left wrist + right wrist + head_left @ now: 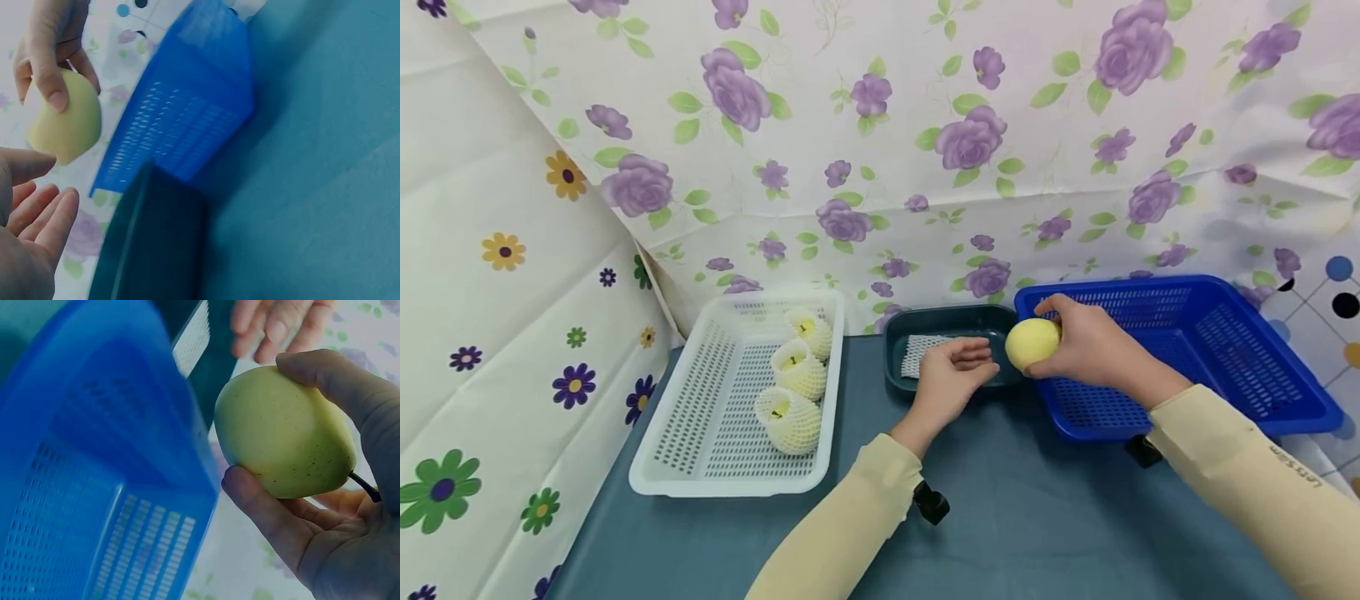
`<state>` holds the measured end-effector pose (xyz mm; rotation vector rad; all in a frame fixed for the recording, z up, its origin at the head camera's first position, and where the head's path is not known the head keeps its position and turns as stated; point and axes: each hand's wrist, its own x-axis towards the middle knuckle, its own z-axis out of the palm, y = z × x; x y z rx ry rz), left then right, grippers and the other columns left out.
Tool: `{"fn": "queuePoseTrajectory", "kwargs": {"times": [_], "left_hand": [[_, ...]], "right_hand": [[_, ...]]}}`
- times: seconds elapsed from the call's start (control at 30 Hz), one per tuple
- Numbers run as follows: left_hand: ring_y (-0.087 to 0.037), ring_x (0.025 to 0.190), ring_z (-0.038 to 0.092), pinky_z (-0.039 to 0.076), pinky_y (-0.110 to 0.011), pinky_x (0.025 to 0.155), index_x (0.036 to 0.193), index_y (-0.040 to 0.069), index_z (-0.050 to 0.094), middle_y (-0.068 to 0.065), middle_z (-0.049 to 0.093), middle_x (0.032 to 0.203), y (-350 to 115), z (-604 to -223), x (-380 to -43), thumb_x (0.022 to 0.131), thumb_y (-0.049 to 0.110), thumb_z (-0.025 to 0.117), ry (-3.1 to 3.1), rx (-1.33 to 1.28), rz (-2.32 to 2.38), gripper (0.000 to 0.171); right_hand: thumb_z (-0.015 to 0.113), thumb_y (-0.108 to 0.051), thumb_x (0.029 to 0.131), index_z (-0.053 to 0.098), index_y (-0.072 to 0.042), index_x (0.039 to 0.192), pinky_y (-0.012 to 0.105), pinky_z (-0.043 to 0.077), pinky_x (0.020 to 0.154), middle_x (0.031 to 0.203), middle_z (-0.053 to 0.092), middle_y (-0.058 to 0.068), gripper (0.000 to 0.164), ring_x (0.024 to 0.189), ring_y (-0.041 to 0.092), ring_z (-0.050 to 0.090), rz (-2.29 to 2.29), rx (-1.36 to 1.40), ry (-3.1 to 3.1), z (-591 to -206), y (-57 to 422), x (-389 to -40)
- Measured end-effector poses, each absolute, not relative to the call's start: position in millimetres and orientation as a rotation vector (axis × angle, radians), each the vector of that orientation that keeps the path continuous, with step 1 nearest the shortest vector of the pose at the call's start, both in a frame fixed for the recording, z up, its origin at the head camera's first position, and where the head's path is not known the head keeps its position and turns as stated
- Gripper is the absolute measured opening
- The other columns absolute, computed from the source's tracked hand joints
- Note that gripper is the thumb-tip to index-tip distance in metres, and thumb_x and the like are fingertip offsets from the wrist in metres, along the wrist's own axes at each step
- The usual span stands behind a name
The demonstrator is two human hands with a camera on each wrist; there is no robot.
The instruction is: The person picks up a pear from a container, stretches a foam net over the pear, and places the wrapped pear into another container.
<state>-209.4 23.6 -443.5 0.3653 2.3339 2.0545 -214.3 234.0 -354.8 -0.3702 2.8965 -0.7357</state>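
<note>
A yellow-green pear (1032,344) is gripped by my right hand (1086,343) above the left end of the blue basket (1180,417). Its dark stem points toward the palm in the right wrist view, where small specks dot the pear (287,431). My left hand (951,375) hovers over the dark green tray (992,315), palm up and fingers loosely bent, holding nothing. A small gap separates its fingertips from the pear. Inside the green tray lies a white foam net (916,354), partly hidden by the left hand.
On the left stands a white basket (730,485), with several pears in white foam nets (790,421) along its right side. A blue-green cloth (1000,517) covers the table. Flowered sheeting (880,167) rises behind the containers.
</note>
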Motion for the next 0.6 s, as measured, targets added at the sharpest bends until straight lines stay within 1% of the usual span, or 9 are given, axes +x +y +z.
{"fn": "queuePoseTrajectory", "kwargs": {"times": [0.07,0.17,0.27,0.33,0.4,0.47,0.6], "left_hand": [[-0.005,0.092,0.067,0.055,-0.021,0.077,0.111,0.024,0.067,0.002,0.071,0.103,17.8,-437.1,-209.1,0.080,0.021,0.075,2.360,0.378,2.080,0.032],[-0.007,0.098,0.066,0.054,-0.021,0.080,0.116,0.025,0.064,0.003,0.069,0.109,7.7,-428.8,-208.4,0.080,0.018,0.075,2.405,0.415,2.085,0.038],[-0.014,0.109,0.062,0.053,-0.028,0.087,0.125,0.029,0.057,0.005,0.064,0.121,-3.1,-419.5,-206.8,0.078,0.015,0.076,2.358,0.470,2.043,0.052],[-0.018,0.117,0.058,0.051,-0.035,0.092,0.131,0.031,0.051,0.005,0.058,0.130,-9.0,-413.0,-203.8,0.077,0.012,0.077,2.275,0.497,2.006,0.063],[-0.022,0.123,0.053,0.048,-0.042,0.096,0.136,0.029,0.046,0.002,0.052,0.136,-13.2,-405.9,-199.4,0.075,0.007,0.078,2.196,0.515,1.967,0.073],[-0.024,0.126,0.051,0.046,-0.044,0.098,0.139,0.025,0.043,0.000,0.049,0.140,-16.1,-399.7,-194.6,0.074,0.004,0.078,2.167,0.525,1.925,0.076],[-0.023,0.127,0.050,0.047,-0.040,0.098,0.140,0.019,0.043,-0.001,0.048,0.141,-20.3,-393.3,-187.1,0.075,0.004,0.077,2.182,0.519,1.861,0.076]], "right_hand": [[0.084,-0.053,0.058,0.044,-0.012,0.123,0.035,0.053,0.065,0.107,0.062,0.014,0.087,0.083,0.021,0.063,-0.760,-0.383,2.889,-354.7,228.6,-212.7],[0.084,-0.056,0.055,0.047,-0.015,0.117,0.034,0.053,0.066,0.105,0.063,0.009,0.083,0.083,0.018,0.062,-0.773,-0.439,2.887,-354.1,221.4,-210.3],[0.086,-0.054,0.054,0.051,-0.018,0.118,0.035,0.053,0.068,0.105,0.064,0.005,0.081,0.085,0.017,0.062,-0.763,-0.510,2.886,-353.3,213.6,-206.9],[0.087,-0.049,0.054,0.053,-0.019,0.119,0.034,0.053,0.068,0.106,0.064,0.003,0.079,0.085,0.016,0.061,-0.741,-0.549,2.882,-353.8,207.5,-204.0],[0.088,-0.044,0.056,0.055,-0.019,0.120,0.032,0.052,0.068,0.106,0.064,0.001,0.077,0.084,0.015,0.060,-0.714,-0.578,2.880,-354.9,201.8,-201.4],[0.088,-0.039,0.057,0.056,-0.020,0.121,0.031,0.052,0.068,0.105,0.064,-0.001,0.075,0.083,0.014,0.060,-0.698,-0.603,2.876,-355.5,196.0,-199.1],[0.087,-0.032,0.059,0.057,-0.020,0.122,0.029,0.052,0.065,0.103,0.064,-0.002,0.071,0.081,0.014,0.059,-0.707,-0.644,2.860,-355.0,186.3,-195.5]]}}
